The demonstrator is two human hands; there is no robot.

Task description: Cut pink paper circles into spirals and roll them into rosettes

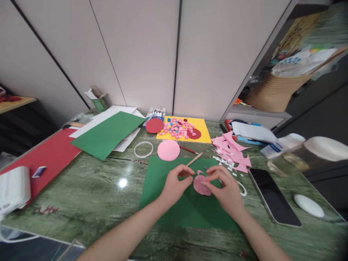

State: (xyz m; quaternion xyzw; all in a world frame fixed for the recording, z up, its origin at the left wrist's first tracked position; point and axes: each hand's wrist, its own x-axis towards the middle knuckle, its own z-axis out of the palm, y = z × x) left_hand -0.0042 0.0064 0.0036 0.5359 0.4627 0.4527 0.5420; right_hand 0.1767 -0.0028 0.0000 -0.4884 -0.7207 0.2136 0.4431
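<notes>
My right hand pinches a small round pink paper piece by its right edge, and a thin curled strip stands up from its top. Just left of it, my left hand has thumb and forefinger bent toward each other with a small gap, and nothing shows between them. Both hands are over a dark green paper sheet. Behind my left hand a pointed wooden stick lies at the sheet's top edge. White-handled scissors are partly hidden behind my right hand.
Pink paper circles and a white tape ring lie behind the sheet. Pink balls cover yellow paper. Pink scraps, a phone and a bottle stand rightward; green paper lies left.
</notes>
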